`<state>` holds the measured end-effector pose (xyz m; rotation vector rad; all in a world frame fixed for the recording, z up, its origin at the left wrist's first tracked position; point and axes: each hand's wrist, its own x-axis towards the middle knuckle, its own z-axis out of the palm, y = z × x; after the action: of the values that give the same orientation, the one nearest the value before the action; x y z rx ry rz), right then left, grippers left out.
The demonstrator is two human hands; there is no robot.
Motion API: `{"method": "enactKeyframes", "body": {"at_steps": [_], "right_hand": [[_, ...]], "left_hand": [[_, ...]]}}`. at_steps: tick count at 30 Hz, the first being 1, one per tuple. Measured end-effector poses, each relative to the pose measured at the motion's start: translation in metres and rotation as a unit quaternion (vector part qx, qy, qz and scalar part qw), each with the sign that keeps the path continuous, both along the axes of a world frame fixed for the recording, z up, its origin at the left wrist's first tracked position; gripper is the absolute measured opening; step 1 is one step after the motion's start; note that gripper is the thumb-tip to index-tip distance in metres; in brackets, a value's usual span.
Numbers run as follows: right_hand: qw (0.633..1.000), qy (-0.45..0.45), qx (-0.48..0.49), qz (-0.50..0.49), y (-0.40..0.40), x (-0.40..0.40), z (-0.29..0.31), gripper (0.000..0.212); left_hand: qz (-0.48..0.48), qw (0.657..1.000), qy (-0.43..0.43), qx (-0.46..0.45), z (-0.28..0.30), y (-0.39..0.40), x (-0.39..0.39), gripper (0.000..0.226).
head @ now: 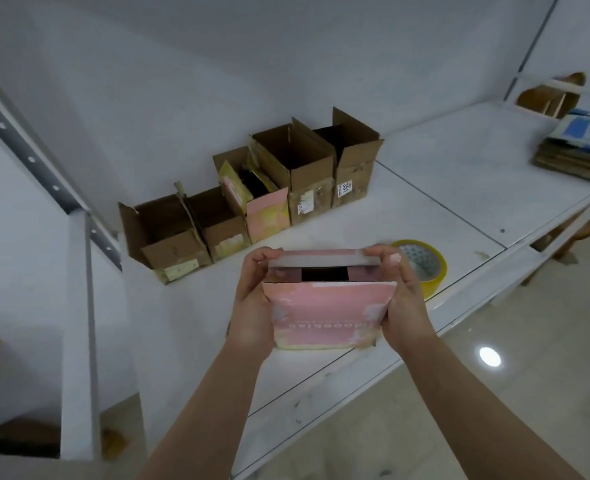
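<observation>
Above the near edge of the white surface [442, 174], a pink box [328, 313] is held upright between both hands. Its left side is gripped by the left hand [253, 303], its right side by the right hand [404, 299], fingers curled over the top flaps. Just behind the right hand, a tape roll [425, 265] is seen; further back, a row of open cartons [252, 199] is lined up.

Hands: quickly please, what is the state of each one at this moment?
Left hand: grips the left side of the pink box, fingers curled over its top flap.
Right hand: grips the right side of the same box.
</observation>
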<state>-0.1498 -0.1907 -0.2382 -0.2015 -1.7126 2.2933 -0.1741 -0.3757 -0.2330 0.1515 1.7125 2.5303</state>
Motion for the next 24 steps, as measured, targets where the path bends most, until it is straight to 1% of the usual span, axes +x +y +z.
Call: {"method": "enactKeyframes", "body": {"at_steps": [1,2,3,4,5,6,7,8,9,11,12,13,14,15,16,17,18,19,20,21,22,23,24], "right_hand": [[1.0,-0.006,-0.005,-0.007,-0.001,0.001,0.001,0.062],[1.0,-0.009,-0.002,-0.011,-0.002,0.001,0.001,0.061],[1.0,-0.015,0.001,-0.015,-0.002,0.001,0.002,0.057],[1.0,-0.018,-0.002,-0.02,-0.002,0.0,0.003,0.05],[1.0,-0.019,-0.001,-0.024,-0.002,-0.001,0.004,0.045],[0.999,-0.023,0.0,-0.026,-0.002,-0.001,0.005,0.044],[0.999,-0.027,0.003,-0.026,-0.001,-0.002,0.005,0.045],[0.999,-0.026,0.0,-0.022,-0.001,-0.001,0.006,0.048],[1.0,-0.024,-0.011,-0.011,-0.001,0.0,0.006,0.051],[0.998,-0.005,-0.053,0.015,0.0,0.001,0.003,0.053],[0.998,0.007,-0.057,0.025,0.001,0.002,0.002,0.051],[0.999,0.011,-0.042,0.031,0.003,0.002,0.001,0.044],[0.999,0.009,-0.017,0.036,0.004,0.001,0.001,0.032],[0.999,0.006,0.001,0.043,0.006,0.001,0.001,0.017],[0.999,-0.001,0.011,0.046,0.007,0.001,0.001,0.008],[0.999,-0.01,0.019,0.047,0.009,0.0,0.002,0.007],[0.998,-0.019,0.023,0.048,0.01,-0.001,0.004,0.009],[0.998,-0.023,0.025,0.049,0.011,-0.001,0.005,0.011],[0.998,-0.025,0.028,0.051,0.012,-0.002,0.007,0.012],[0.998,-0.022,0.037,0.052,0.012,-0.002,0.008,0.014],[0.997,-0.021,0.044,0.052,0.013,-0.003,0.008,0.017],[0.997,-0.02,0.053,0.055,0.013,-0.003,0.009,0.02],[0.996,-0.018,0.062,0.065,0.014,-0.003,0.011,0.02]], "left_hand": [[0.004,1.0,-0.008,0.006,0.0,0.001,0.002,0.04],[0.005,1.0,-0.013,0.017,-0.001,0.001,0.003,0.031],[-0.003,0.999,-0.014,0.033,-0.002,0.001,0.004,0.026],[-0.007,0.999,-0.01,0.041,-0.002,0.0,0.007,0.036],[-0.013,0.999,-0.003,0.033,-0.003,-0.002,0.008,0.056],[-0.024,1.0,0.012,0.009,-0.004,-0.003,0.01,0.074],[-0.028,0.999,0.031,-0.021,-0.004,-0.003,0.011,0.081],[-0.021,0.998,0.043,-0.051,-0.003,-0.002,0.013,0.077],[-0.008,0.997,0.042,-0.071,-0.002,-0.001,0.014,0.062],[0.018,0.998,0.014,-0.061,-0.002,0.002,0.012,0.027],[0.025,0.998,0.003,-0.057,-0.001,0.002,0.01,0.016],[0.028,0.998,-0.005,-0.058,0.002,0.003,0.01,0.016],[0.03,0.997,-0.012,-0.069,0.007,0.003,0.009,0.019],[0.034,0.995,-0.019,-0.087,0.013,0.002,0.009,0.022],[0.046,0.991,-0.02,-0.125,0.019,0.002,0.009,0.023],[0.067,0.977,-0.002,-0.2,0.025,0.0,0.009,0.026],[0.092,0.949,0.04,-0.3,0.032,0.0,0.007,0.029],[0.107,0.91,0.098,-0.388,0.039,0.002,0.006,0.036],[0.116,0.874,0.163,-0.443,0.046,0.007,0.004,0.043],[0.11,0.844,0.215,-0.478,0.051,0.014,0.003,0.047],[0.092,0.815,0.245,-0.516,0.055,0.022,0.001,0.048],[0.063,0.78,0.252,-0.57,0.056,0.031,-0.001,0.051],[0.022,0.731,0.243,-0.638,0.054,0.039,-0.003,0.055]]}}
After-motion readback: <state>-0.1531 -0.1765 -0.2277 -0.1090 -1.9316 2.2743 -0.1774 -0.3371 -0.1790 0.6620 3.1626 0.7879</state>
